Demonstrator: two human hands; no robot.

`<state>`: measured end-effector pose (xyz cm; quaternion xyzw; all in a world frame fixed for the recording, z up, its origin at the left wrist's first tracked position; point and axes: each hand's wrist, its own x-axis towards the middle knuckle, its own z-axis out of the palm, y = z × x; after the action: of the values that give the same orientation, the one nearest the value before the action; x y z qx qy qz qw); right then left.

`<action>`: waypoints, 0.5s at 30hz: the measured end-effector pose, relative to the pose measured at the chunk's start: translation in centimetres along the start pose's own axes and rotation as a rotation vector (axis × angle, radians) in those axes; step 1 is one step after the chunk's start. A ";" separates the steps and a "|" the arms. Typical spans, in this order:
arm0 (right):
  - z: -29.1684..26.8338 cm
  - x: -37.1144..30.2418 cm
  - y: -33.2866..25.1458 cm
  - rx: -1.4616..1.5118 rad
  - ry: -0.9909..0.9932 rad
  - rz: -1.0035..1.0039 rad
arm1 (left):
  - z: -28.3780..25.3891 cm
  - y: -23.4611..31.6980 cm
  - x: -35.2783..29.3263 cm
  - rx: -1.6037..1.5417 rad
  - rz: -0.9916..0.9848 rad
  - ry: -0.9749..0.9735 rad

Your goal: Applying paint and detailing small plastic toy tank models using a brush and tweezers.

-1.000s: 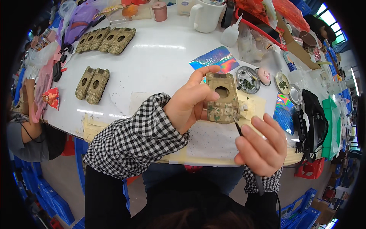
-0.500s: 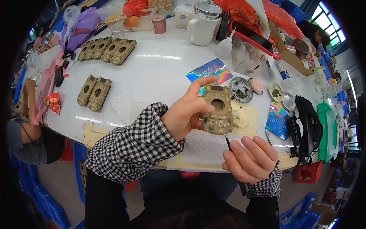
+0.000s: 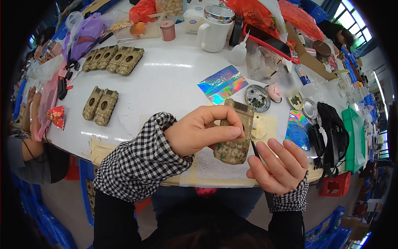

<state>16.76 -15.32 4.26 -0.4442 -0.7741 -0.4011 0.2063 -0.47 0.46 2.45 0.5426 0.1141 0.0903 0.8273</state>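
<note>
My left hand is closed around a camouflage-painted model tank hull, tilted above the table. Fingers and thumb lie across its upper face, covering most of the round opening. My right hand grips a slim black pointed tool, whose tip is at the hull's right edge. I cannot tell whether the tip touches, nor the tool's exact kind. Two similar hulls rest on the left of the table, and several more stand in a row behind them. A round metal dish beyond my hands contains small dark green pieces.
Shiny holographic sheets lie behind the hull and at right. A white mug, squeeze bulb and red-cased phone stand or lie farther back. On the right are a black bag and green tray. Another person's arm is at left.
The hull has tilted and come slightly lower and nearer. My left fingers have folded down over it from a raised position. The tool tip has shifted from its near edge to its right edge.
</note>
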 end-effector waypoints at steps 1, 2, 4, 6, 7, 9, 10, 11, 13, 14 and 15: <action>-0.1 0.0 0.0 0.009 -0.011 0.005 | 0.1 0.1 0.0 -0.016 -0.009 -0.005; -0.1 0.1 0.0 0.019 -0.022 0.010 | 0.1 0.1 0.0 -0.033 -0.017 -0.010; 0.1 0.0 0.0 0.036 -0.031 0.010 | 0.0 -0.1 0.0 -0.025 0.013 -0.016; 0.3 -0.2 0.1 0.052 -0.028 0.003 | 0.0 -0.3 0.1 -0.033 0.047 -0.026; 0.4 -0.1 0.1 0.057 -0.033 0.001 | 0.0 -0.4 0.1 -0.044 0.065 -0.029; 0.4 0.0 0.1 0.065 -0.042 -0.004 | -0.1 -0.5 0.1 -0.039 0.073 -0.029; 0.4 -0.1 0.1 0.069 -0.043 -0.003 | -0.1 -0.6 0.1 -0.024 0.063 -0.028; 0.5 -0.1 0.1 0.072 -0.044 -0.003 | -0.2 -0.6 0.1 -0.009 0.054 -0.026; 0.5 -0.1 0.0 0.076 -0.042 -0.001 | -0.3 -0.5 0.1 -0.011 0.055 -0.027; 0.5 -0.1 0.0 0.078 -0.041 0.000 | -0.3 -0.5 0.1 -0.012 0.057 -0.026; 0.6 -0.1 0.0 0.079 -0.039 0.002 | -0.3 -0.6 0.1 -0.008 0.057 -0.021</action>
<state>16.82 -14.92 3.86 -0.4441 -0.7928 -0.3614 0.2088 -0.42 0.53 1.75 0.5430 0.0898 0.1085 0.8278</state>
